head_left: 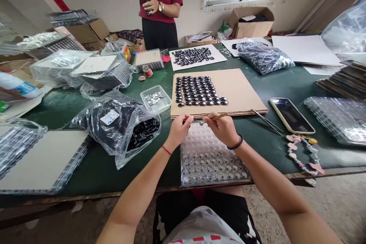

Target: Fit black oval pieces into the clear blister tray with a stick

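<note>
Both hands are raised over the far end of a clear plastic tray (200, 143), which lies on the green table (134, 177) directly in front of the person. The left hand (182, 126) is narrow, thumb and forefinger drawn together; whether anything is gripped between them cannot be told. The right hand (221, 126) is closed around a thin brown stick (222, 116). A small metal piece (201, 123) shows at the right fingertips, between the two hands and nearer the right; how it is held cannot be made out.

The tray's round pockets run in rows. The near rows show dark spots and rings; the far rows look pale and partly covered by the hands.

Just beyond the hands, black oval beads (197, 92) stand in rows on a stack of cardboard (237, 87). Tweezers (267, 122) rest with one end on the cardboard's near right corner, close to a phone (291, 115). Left of the cardboard, a clear box (164, 105) holds small metal parts. Nearer the left forearm, an open plastic bag (98, 112) contains black pieces.
</note>
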{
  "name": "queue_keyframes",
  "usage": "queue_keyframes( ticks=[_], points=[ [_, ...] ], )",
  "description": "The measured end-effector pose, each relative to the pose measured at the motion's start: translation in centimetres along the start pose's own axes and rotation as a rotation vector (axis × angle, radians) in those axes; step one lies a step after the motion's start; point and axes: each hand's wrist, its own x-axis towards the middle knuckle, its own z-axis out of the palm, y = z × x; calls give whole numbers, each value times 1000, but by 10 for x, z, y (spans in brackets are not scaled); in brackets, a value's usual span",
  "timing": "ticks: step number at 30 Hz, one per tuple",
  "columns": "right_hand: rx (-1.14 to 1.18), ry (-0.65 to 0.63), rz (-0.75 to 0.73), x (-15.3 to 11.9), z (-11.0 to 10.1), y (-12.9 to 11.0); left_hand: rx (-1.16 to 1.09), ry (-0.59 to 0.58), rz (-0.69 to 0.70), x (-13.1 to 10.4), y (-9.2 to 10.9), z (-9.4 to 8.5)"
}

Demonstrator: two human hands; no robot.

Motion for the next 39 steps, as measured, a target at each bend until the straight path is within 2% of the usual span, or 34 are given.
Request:
queue_keyframes(
  ticks=[3,5,8,10,14,18,21,22,24,26,27,29,31,33,36,39],
  points=[
    [139,67,78,1,0,0,-86,87,-6,1,2,-5],
    [246,132,126,1,0,-1,-144,27,-19,0,3,-4],
    [321,187,145,0,0,-3,-209,-125,-46,-5,2,4],
    [343,165,115,-2,0,-4,-241,-159,-61,-9,1,9],
    [451,95,85,-4,2,-3,-291,-143,-82,-13,0,14],
    [785,64,252,0,2,0,-382,-215,-88,-14,4,13],
    [1078,61,416,6,1,2,-463,-266,-76,-11,5,6],
    [1143,66,454,7,0,3,-513,-234,-75,-7,4,0],
    [1229,76,504,9,0,4,-687,-92,-108,2,0,-15],
    [1279,80,534,9,0,5,-924,56,-220,11,-5,-29],
    [1292,72,542,9,0,5,-1007,65,-300,14,-8,-33],
    [1298,49,550,8,1,4,-1065,10,-413,16,-10,-33],
    [1282,45,539,7,2,2,-982,-78,-415,11,-8,-21],
    [1220,73,505,6,3,0,-788,-136,-336,3,-4,-6],
    [1054,149,404,5,4,-2,-432,-128,-181,-7,1,10],
    [942,202,326,4,3,-4,-170,-114,-80,-9,0,14]
  ],
)
